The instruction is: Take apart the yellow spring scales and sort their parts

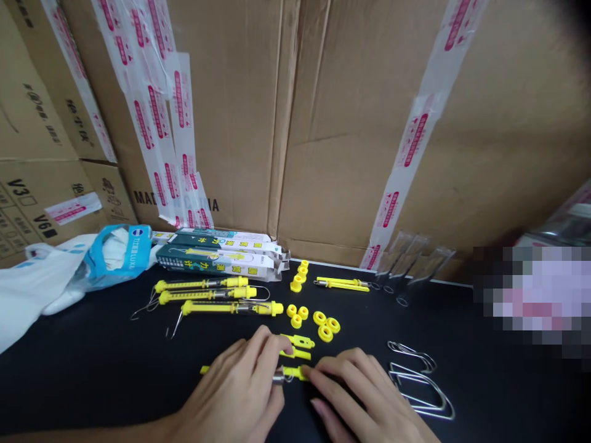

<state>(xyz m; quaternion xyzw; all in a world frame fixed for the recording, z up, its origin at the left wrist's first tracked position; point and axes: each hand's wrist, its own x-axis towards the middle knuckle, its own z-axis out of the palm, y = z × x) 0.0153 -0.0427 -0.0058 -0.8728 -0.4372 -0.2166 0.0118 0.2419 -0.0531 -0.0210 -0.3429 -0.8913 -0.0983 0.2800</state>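
My left hand lies curled over a thin yellow strip with a small metal cylinder and spring on it, the ends of the strip showing on either side. Its index fingertip touches another yellow strip just beyond, where a slotted yellow piece also lies. My right hand rests with its fingers stretched out, the index fingertip at the strip's right end and the thumb apart from it. Behind the hands are small yellow caps and yellow rings. Part of the strip is hidden under my left hand.
Several assembled yellow spring scales with hooks lie at back left, before printed boxes. More yellow strips with springs and clear tubes are at back right. Bent wire hooks lie right. A cardboard wall closes the back.
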